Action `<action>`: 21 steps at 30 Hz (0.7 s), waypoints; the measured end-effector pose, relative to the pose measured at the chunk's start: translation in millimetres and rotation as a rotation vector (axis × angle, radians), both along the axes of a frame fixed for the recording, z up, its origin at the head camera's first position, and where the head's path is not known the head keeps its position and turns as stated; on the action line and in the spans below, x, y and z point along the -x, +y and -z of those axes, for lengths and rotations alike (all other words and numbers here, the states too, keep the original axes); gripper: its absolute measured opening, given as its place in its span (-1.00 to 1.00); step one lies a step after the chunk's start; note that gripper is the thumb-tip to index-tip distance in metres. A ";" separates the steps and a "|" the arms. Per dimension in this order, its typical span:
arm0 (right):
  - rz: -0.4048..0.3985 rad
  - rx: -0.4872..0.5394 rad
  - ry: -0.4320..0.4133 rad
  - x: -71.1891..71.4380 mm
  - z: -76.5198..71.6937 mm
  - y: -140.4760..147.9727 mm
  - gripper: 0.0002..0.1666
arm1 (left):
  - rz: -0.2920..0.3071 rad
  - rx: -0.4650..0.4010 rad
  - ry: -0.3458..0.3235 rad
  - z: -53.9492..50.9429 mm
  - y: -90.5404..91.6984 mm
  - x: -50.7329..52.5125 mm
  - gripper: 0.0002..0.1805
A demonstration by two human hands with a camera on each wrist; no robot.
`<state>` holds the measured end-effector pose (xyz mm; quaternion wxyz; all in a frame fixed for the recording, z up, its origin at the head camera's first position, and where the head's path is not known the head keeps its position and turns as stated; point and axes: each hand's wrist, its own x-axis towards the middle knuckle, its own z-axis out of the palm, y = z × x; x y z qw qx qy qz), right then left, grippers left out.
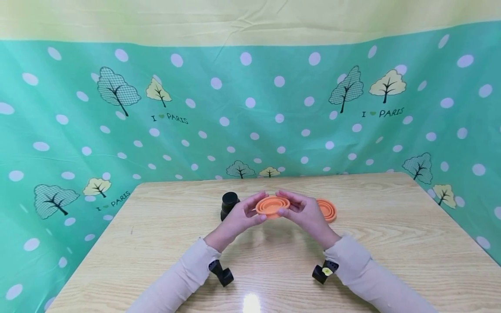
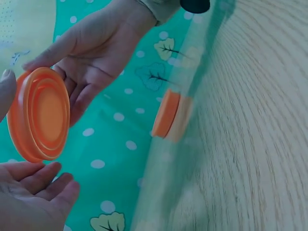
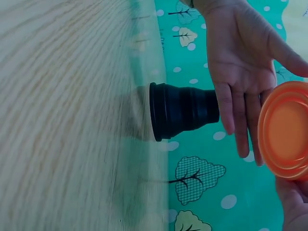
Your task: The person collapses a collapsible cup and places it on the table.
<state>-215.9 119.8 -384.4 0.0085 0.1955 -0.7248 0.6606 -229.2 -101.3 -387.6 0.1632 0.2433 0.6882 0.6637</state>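
Note:
An orange ringed, collapsed cup-like disc [image 1: 272,206] [image 2: 48,115] [image 3: 288,130] is held above the table between both hands. My left hand [image 1: 241,216] [image 2: 33,195] [image 3: 243,72] grips its left edge between thumb and fingers. On its right edge, the thumb and fingers of my right hand [image 1: 306,214] [image 2: 94,53] [image 3: 294,202] pinch the rim. A second orange ringed disc [image 1: 327,211] [image 2: 166,113] lies on the table behind my right hand. Behind my left hand, a black stepped cup-like object [image 1: 229,203] [image 3: 183,110] stands narrow end up.
The light wooden table [image 1: 391,243] spreads under both arms. A green and cream cloth [image 1: 250,117] with dots and trees hangs behind and beside it. A black wrist camera [image 1: 223,274] is strapped to the left wrist, another [image 1: 324,272] to the right.

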 end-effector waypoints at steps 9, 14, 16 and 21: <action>-0.051 -0.001 0.162 -2.3 3.6 0.0 -0.27 | 0.009 0.018 0.033 2.0 3.7 -0.3 -0.13; -0.092 -0.045 0.193 -1.4 3.4 1.5 -0.19 | 0.004 -0.007 0.039 3.6 3.6 -1.6 -0.20; -0.107 -0.073 0.193 -0.5 3.0 2.2 -0.16 | -0.004 -0.012 0.051 3.8 3.4 -1.7 -0.20; -0.107 -0.168 0.162 3.1 4.9 3.5 -0.05 | -0.045 -0.011 0.086 5.1 5.9 -0.1 -0.20</action>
